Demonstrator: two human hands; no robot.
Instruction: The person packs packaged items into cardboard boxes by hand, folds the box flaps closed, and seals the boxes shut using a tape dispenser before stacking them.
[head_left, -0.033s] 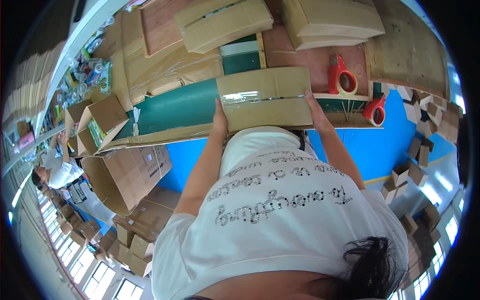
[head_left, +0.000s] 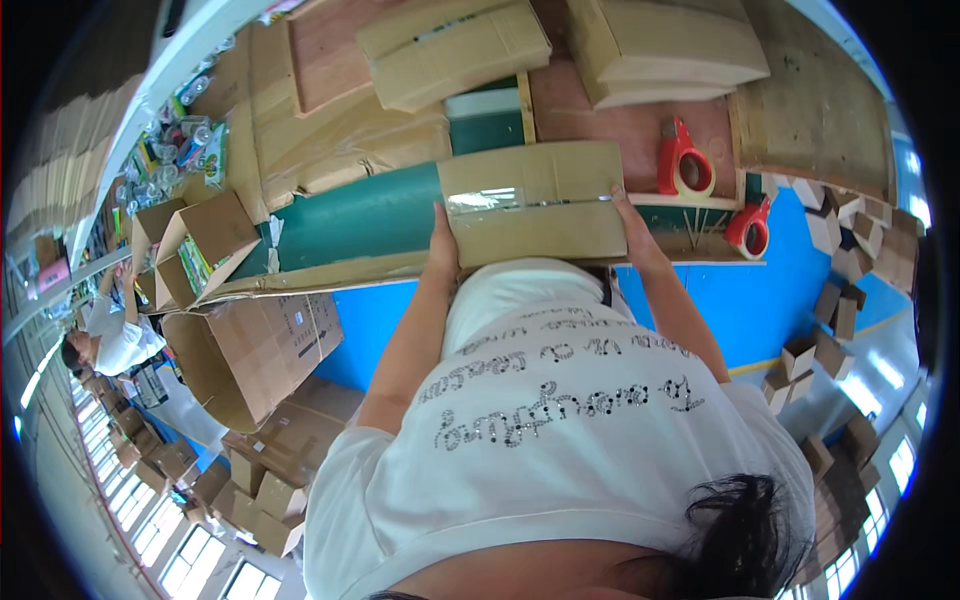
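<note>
A closed cardboard box (head_left: 540, 230) lies level at the near edge of the bench, against my body. Shiny clear tape covers the left part of its top seam. My left hand (head_left: 442, 245) presses on the box's left end, thumb upward. At the opposite end, my right hand (head_left: 636, 232) grips the side, its thumb at the top seam. The fingers of both hands are partly hidden by the box. Right of it, a red tape dispenser (head_left: 668, 160) rests on the bench, and a second red tape dispenser (head_left: 762, 215) stands nearer the edge.
Two closed cartons, one left (head_left: 455, 60) and one right (head_left: 665, 45), sit farther back on the green bench (head_left: 350, 222). An open carton (head_left: 215, 240) stands at the left end. Below it is a large open box (head_left: 260, 350). Another person (head_left: 125, 340) works at far left.
The bench and boxes appear slightly lower in the view. Both hands keep the same hold on the cardboard box.
</note>
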